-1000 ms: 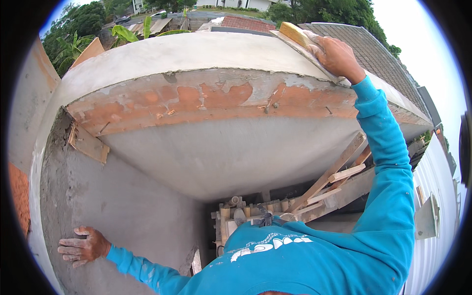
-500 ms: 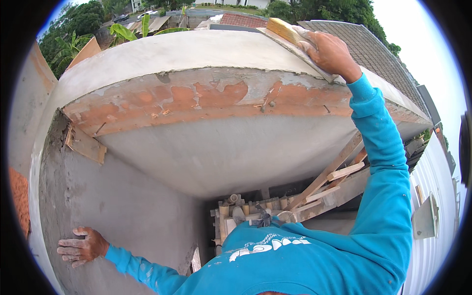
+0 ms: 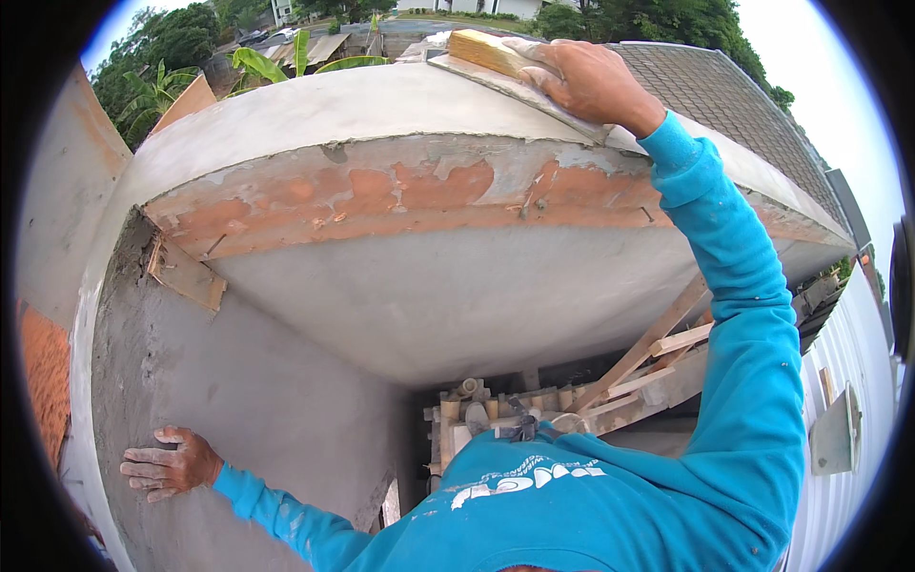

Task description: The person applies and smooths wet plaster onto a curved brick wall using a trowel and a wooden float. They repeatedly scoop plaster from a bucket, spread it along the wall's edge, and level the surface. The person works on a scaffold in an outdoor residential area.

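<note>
The float (image 3: 500, 84) has slid leftward — right hand (image 3: 596, 86) clasping its yellow block (image 3: 479, 51), left hand (image 3: 176, 464) spread against the wall (image 3: 248, 381).

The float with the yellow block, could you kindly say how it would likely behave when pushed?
The float would probably stay stiff, since its long edge looks straight, without sagging. With its broad, flat shape, it seems apt to slide rather than roll on the smooth-looking pale wall top.
</note>
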{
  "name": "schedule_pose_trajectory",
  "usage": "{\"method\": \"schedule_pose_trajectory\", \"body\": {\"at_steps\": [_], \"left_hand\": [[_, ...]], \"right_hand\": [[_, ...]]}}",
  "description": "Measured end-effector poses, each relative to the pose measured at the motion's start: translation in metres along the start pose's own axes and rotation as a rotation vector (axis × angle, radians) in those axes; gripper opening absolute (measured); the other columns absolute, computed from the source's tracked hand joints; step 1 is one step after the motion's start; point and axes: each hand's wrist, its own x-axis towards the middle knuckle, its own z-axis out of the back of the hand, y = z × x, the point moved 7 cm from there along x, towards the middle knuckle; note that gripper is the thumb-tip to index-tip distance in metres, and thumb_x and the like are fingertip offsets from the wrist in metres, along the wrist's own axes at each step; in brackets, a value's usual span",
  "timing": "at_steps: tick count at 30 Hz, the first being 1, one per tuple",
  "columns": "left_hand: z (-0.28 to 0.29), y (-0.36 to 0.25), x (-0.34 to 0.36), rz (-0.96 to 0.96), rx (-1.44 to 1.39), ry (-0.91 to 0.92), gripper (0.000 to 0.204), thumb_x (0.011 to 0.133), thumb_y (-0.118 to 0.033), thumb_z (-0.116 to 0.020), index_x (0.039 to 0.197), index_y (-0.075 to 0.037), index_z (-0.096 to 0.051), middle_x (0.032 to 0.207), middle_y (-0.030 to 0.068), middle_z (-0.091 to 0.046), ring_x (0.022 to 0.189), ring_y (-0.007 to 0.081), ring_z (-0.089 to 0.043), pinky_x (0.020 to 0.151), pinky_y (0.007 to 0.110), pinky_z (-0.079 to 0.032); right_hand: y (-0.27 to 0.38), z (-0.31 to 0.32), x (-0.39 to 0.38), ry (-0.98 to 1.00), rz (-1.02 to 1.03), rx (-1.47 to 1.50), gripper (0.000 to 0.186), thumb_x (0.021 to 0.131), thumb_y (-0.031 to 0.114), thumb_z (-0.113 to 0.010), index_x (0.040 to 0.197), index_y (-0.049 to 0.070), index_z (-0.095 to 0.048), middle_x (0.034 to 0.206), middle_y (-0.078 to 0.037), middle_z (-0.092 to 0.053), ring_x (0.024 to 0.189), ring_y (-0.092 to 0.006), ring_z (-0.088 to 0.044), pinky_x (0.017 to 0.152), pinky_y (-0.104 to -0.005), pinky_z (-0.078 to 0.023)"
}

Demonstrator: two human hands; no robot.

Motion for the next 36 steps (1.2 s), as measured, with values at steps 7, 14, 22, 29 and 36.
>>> {"method": "schedule_pose_trajectory", "body": {"at_steps": [7,14,22,29,36], "left_hand": [[-0.005,0.027,-0.004,0.019,-0.504,-0.312,0.063,0.088,-0.044,-0.052,0.141,-0.008,-0.052,0.148,0.0128,-0.045,0.141,0.0312,-0.035,0.117,0.054,-0.007],[-0.002,0.007,0.001,-0.024,0.313,0.127,0.065,0.089,-0.044,-0.051,0.141,-0.006,-0.051,0.151,0.0143,-0.042,0.145,0.0302,-0.029,0.120,0.049,-0.002],[0.026,-0.001,0.009,-0.073,0.366,0.051,0.057,0.089,-0.046,-0.053,0.131,-0.009,-0.061,0.137,0.0094,-0.057,0.126,0.0302,-0.050,0.117,0.051,-0.008],[0.032,-0.005,0.002,0.013,-0.614,-0.205,0.067,0.101,-0.044,-0.041,0.149,0.002,-0.033,0.155,0.0246,-0.028,0.143,0.0469,-0.023,0.114,0.064,-0.015],[0.022,0.004,0.002,0.014,-0.450,-0.184,0.062,0.102,-0.041,-0.035,0.147,0.002,-0.036,0.155,0.0254,-0.028,0.141,0.0496,-0.025,0.111,0.066,-0.020]], "right_hand": [[0.055,0.044,-0.046,0.024,0.139,0.109,0.039,0.095,0.038,-0.058,0.110,0.004,-0.067,0.091,-0.017,-0.067,0.088,-0.0360,-0.064,0.077,-0.0467,-0.050],[-0.159,0.040,-0.164,0.208,-0.470,-0.200,0.041,0.095,0.037,-0.057,0.115,0.001,-0.066,0.100,-0.022,-0.067,0.094,-0.0387,-0.063,0.083,-0.0482,-0.048],[-0.048,0.024,-0.076,0.106,-0.230,-0.066,0.035,0.093,0.034,-0.057,0.116,0.008,-0.067,0.087,-0.018,-0.068,0.086,-0.0374,-0.065,0.074,-0.0492,-0.050],[0.089,0.030,0.005,-0.099,0.156,0.169,0.034,0.092,0.037,-0.060,0.106,0.006,-0.069,0.079,-0.016,-0.066,0.076,-0.0358,-0.066,0.065,-0.0484,-0.053],[-0.071,0.021,-0.094,0.156,-0.250,-0.070,0.042,0.095,0.039,-0.056,0.127,0.014,-0.064,0.094,-0.016,-0.069,0.093,-0.0340,-0.067,0.078,-0.0471,-0.053]]}}
